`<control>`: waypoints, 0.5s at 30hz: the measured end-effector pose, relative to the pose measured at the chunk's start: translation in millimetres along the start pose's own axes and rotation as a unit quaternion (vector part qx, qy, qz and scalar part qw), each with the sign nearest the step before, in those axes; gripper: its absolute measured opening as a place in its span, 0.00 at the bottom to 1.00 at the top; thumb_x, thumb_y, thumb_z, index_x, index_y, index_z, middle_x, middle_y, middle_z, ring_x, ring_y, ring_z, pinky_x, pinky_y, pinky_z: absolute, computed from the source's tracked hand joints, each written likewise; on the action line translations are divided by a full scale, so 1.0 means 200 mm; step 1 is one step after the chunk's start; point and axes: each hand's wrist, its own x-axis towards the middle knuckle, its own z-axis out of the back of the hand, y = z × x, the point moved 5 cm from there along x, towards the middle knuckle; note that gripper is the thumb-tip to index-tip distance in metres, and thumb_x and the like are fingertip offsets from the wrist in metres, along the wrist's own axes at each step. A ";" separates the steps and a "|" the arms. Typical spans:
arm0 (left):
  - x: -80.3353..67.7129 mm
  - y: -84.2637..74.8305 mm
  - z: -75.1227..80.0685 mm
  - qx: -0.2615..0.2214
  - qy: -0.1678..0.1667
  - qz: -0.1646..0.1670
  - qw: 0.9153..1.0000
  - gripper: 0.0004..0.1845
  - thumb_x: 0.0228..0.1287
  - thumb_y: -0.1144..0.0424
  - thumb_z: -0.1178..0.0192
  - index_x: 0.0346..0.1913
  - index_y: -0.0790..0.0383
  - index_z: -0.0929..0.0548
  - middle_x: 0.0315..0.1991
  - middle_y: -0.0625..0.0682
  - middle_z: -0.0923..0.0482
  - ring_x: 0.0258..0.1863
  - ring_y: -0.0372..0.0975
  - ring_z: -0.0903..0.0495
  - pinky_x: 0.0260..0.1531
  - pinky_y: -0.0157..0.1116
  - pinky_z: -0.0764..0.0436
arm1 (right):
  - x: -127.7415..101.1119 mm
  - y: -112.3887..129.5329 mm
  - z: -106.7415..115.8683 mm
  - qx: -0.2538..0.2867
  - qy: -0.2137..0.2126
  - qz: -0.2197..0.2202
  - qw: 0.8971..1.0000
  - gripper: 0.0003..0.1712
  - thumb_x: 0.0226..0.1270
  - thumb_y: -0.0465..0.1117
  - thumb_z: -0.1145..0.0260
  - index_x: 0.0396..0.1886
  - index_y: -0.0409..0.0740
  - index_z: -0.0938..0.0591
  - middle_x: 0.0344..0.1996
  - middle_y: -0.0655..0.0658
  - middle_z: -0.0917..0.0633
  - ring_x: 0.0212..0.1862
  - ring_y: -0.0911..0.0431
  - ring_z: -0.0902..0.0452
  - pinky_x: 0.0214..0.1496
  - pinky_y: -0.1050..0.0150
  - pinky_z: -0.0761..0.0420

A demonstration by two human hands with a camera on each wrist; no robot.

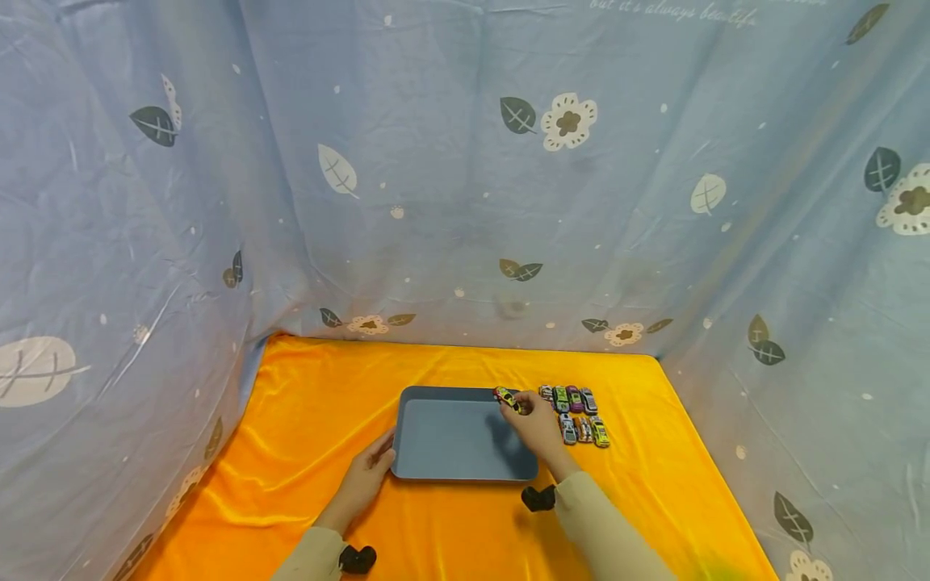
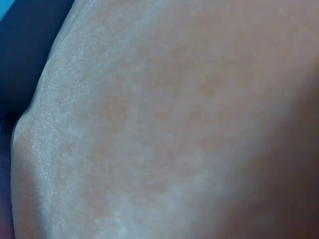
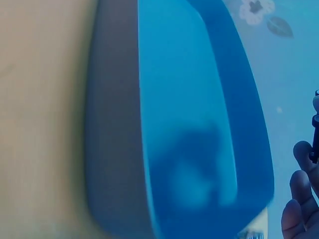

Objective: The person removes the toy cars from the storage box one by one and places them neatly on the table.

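My right hand (image 1: 536, 424) pinches a small toy car (image 1: 508, 399), yellow-green and black with a red end, above the back right part of a grey-blue tray (image 1: 454, 444). The hand's shadow falls inside the tray, also seen in the right wrist view, where the fingers (image 3: 301, 186) and a dark bit of the car (image 3: 315, 134) show at the right edge. My left hand (image 1: 369, 472) touches the tray's left side from outside, its thumb near the front corner. Skin fills most of the left wrist view, beside the tray's dark wall (image 2: 30, 50).
Right of the tray, several toy cars stand in two close rows: a back row with a green car (image 1: 561, 399) and a purple car (image 1: 576, 399), and a front row with a yellow car (image 1: 599, 432). Orange cloth (image 1: 320, 403) covers the table; patterned blue curtains (image 1: 450, 202) surround it.
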 end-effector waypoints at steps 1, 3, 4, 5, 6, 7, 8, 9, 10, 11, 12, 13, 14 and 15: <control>0.00 0.00 0.00 0.000 0.001 0.000 1.000 0.26 0.75 0.60 0.50 0.73 0.53 0.36 0.70 0.56 0.36 0.69 0.49 0.38 0.65 0.48 0.37 | -0.01 -0.02 0.03 -0.001 -0.005 0.000 1.000 0.22 0.61 0.53 0.30 0.48 0.45 0.20 0.40 0.46 0.21 0.39 0.52 0.28 0.38 0.58 0.25; 0.00 0.01 0.00 -0.003 0.003 0.005 1.000 0.26 0.75 0.60 0.50 0.73 0.53 0.36 0.70 0.56 0.37 0.69 0.49 0.38 0.65 0.48 0.37 | -0.03 -0.05 0.09 0.004 -0.016 -0.004 1.000 0.22 0.61 0.52 0.29 0.49 0.44 0.20 0.42 0.45 0.20 0.40 0.51 0.28 0.41 0.58 0.25; 0.00 0.01 0.00 -0.002 0.003 0.006 1.000 0.26 0.75 0.60 0.49 0.73 0.53 0.36 0.70 0.56 0.37 0.69 0.49 0.38 0.65 0.48 0.37 | -0.04 -0.07 0.12 0.006 -0.024 -0.004 1.000 0.22 0.62 0.52 0.29 0.49 0.44 0.20 0.41 0.44 0.21 0.40 0.51 0.28 0.41 0.58 0.26; 0.00 0.01 0.00 -0.001 0.003 0.006 1.000 0.26 0.75 0.60 0.49 0.74 0.54 0.37 0.70 0.56 0.37 0.69 0.49 0.38 0.65 0.48 0.37 | -0.05 -0.09 0.14 0.011 -0.031 -0.005 0.999 0.22 0.62 0.51 0.29 0.49 0.43 0.21 0.41 0.44 0.20 0.40 0.51 0.29 0.40 0.59 0.26; 0.00 0.01 0.00 -0.001 0.002 0.007 1.000 0.26 0.75 0.60 0.49 0.73 0.53 0.36 0.70 0.56 0.36 0.69 0.48 0.38 0.65 0.47 0.37 | -0.06 -0.12 0.17 0.010 -0.040 -0.008 0.999 0.22 0.62 0.51 0.29 0.49 0.43 0.21 0.39 0.44 0.20 0.39 0.51 0.29 0.39 0.60 0.26; 0.00 0.01 0.00 0.000 0.002 0.007 1.000 0.26 0.75 0.60 0.49 0.73 0.53 0.36 0.70 0.56 0.36 0.69 0.48 0.38 0.65 0.48 0.37 | -0.08 -0.14 0.19 0.009 -0.049 -0.010 0.999 0.23 0.62 0.52 0.30 0.49 0.42 0.21 0.39 0.43 0.21 0.39 0.51 0.30 0.40 0.61 0.26; 0.00 0.01 0.00 0.001 0.002 0.008 1.000 0.26 0.75 0.60 0.49 0.73 0.53 0.36 0.70 0.55 0.36 0.69 0.48 0.38 0.65 0.47 0.37 | -0.09 -0.16 0.21 0.012 -0.056 -0.014 0.998 0.23 0.62 0.51 0.29 0.48 0.41 0.21 0.39 0.42 0.21 0.39 0.51 0.30 0.40 0.61 0.27; 0.00 0.02 0.00 0.004 0.001 0.007 1.000 0.26 0.75 0.60 0.49 0.73 0.52 0.36 0.70 0.55 0.35 0.69 0.47 0.38 0.65 0.47 0.37 | -0.11 -0.19 0.23 0.011 -0.063 -0.017 0.998 0.23 0.62 0.51 0.30 0.48 0.40 0.21 0.39 0.42 0.21 0.38 0.51 0.30 0.39 0.62 0.27; 0.00 0.02 0.00 0.005 0.000 0.005 1.000 0.26 0.75 0.60 0.49 0.73 0.52 0.36 0.69 0.54 0.35 0.69 0.48 0.38 0.65 0.48 0.37 | -0.12 -0.21 0.24 0.008 -0.068 -0.021 0.997 0.23 0.62 0.51 0.30 0.48 0.40 0.21 0.39 0.42 0.21 0.38 0.52 0.30 0.38 0.63 0.27; 0.00 0.02 0.01 0.006 0.000 0.007 1.000 0.26 0.75 0.59 0.49 0.73 0.52 0.36 0.69 0.54 0.35 0.69 0.47 0.38 0.65 0.48 0.37 | -0.13 -0.24 0.25 0.007 -0.071 -0.027 0.997 0.23 0.63 0.50 0.30 0.49 0.38 0.21 0.40 0.41 0.21 0.39 0.52 0.30 0.39 0.63 0.27; 0.00 0.02 0.01 0.006 -0.001 0.009 1.000 0.26 0.75 0.59 0.48 0.73 0.51 0.35 0.69 0.53 0.35 0.69 0.46 0.38 0.65 0.48 0.36 | -0.14 -0.26 0.26 0.003 -0.074 -0.033 0.997 0.23 0.63 0.49 0.30 0.49 0.38 0.21 0.40 0.41 0.21 0.39 0.51 0.30 0.39 0.63 0.27; 0.00 0.02 0.01 0.008 -0.001 0.007 1.000 0.26 0.74 0.59 0.48 0.73 0.51 0.36 0.69 0.53 0.34 0.69 0.47 0.38 0.65 0.48 0.36 | -0.16 -0.28 0.27 0.001 -0.074 -0.037 0.997 0.23 0.63 0.48 0.30 0.49 0.37 0.22 0.41 0.41 0.21 0.39 0.51 0.31 0.40 0.63 0.27; 0.01 0.02 0.01 0.007 -0.001 0.009 1.000 0.26 0.74 0.59 0.48 0.73 0.50 0.35 0.69 0.52 0.34 0.69 0.46 0.38 0.65 0.47 0.36 | -0.17 -0.30 0.28 -0.004 -0.076 -0.042 0.996 0.22 0.64 0.48 0.30 0.49 0.36 0.22 0.40 0.41 0.21 0.39 0.52 0.31 0.40 0.63 0.27; 0.01 0.02 0.01 0.007 -0.001 0.010 1.000 0.26 0.74 0.59 0.48 0.73 0.50 0.35 0.69 0.51 0.34 0.69 0.45 0.38 0.65 0.47 0.36 | -0.18 -0.32 0.29 -0.011 -0.078 -0.046 0.996 0.22 0.64 0.47 0.30 0.49 0.36 0.22 0.39 0.41 0.21 0.38 0.52 0.31 0.39 0.64 0.27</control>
